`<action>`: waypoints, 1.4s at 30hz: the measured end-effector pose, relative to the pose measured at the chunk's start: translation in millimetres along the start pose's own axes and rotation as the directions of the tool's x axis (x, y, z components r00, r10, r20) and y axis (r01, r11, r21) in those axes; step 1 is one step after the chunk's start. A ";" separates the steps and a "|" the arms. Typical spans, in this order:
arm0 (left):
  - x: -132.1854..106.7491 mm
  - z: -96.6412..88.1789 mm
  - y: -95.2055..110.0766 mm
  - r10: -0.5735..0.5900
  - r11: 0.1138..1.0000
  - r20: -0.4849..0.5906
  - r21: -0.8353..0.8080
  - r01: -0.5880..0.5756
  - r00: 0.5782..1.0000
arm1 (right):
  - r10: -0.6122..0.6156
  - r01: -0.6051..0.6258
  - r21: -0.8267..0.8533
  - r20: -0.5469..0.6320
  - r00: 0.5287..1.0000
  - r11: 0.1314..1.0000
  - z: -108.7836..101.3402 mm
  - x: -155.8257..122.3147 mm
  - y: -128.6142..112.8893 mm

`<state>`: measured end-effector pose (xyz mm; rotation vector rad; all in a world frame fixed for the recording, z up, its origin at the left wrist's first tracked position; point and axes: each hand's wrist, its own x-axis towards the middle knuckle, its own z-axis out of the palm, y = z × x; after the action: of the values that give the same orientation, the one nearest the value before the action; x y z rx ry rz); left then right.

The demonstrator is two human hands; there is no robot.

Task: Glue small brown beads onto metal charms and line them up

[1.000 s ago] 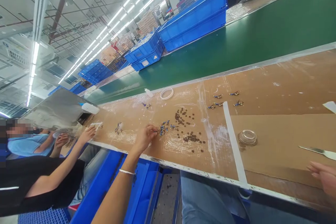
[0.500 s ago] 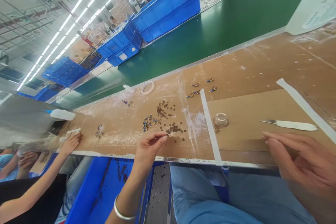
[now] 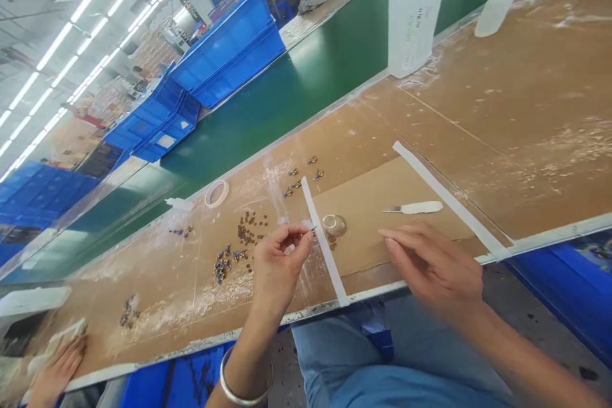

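Note:
My left hand [image 3: 280, 264] hovers over the brown cardboard-covered bench [image 3: 478, 108], thumb and forefinger pinched on a tiny dark part [image 3: 313, 228]. My right hand [image 3: 430, 264] lies just to its right above the cardboard sheet, fingers stretched out and holding nothing. Between the hands sits a small clear round dish [image 3: 334, 224]. A white-handled blade tool [image 3: 415, 208] lies beyond my right hand. Left of my left hand are a scatter of small brown beads [image 3: 248, 227] and a cluster of blue-and-gold parts [image 3: 222, 261].
A white bottle with a blue cap [image 3: 415, 13] stands at the bench's far edge by the green conveyor belt [image 3: 296, 89]. A tape roll [image 3: 216, 192] lies near several finished pieces [image 3: 301, 177]. Blue crates [image 3: 229, 57] line the far side. Another person's hand [image 3: 57, 366] rests at far left.
My view has swung right. My left hand left the bead scatter and came right with a small part pinched. My right hand moved in over the cardboard sheet toward it.

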<state>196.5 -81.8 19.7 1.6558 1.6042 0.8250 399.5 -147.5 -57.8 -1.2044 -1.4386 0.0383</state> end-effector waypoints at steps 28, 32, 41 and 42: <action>16.8 12.9 24.5 0.091 0.899 0.030 0.427 -0.096 0.995 | 0.074 -0.071 0.093 -0.028 0.997 0.993 -0.6 7.0 1.0; 18.7 15.4 23.1 0.097 0.896 0.042 0.431 -0.106 0.994 | 0.072 -0.069 0.090 -0.033 0.997 0.994 -1.1 8.1 1.1; -7.7 -11.5 21.2 0.044 0.941 -0.119 0.339 -0.001 0.992 | 0.074 -0.070 0.097 -0.039 0.996 0.993 -4.5 8.2 0.7; -15.4 -19.1 15.5 0.033 0.951 -0.151 0.310 0.015 0.988 | 0.077 -0.073 0.100 -0.033 0.997 0.992 -5.0 8.0 0.6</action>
<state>189.0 -96.5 43.6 1.8532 1.9157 0.7502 405.5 -144.9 -51.0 -1.1717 -1.3440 0.1371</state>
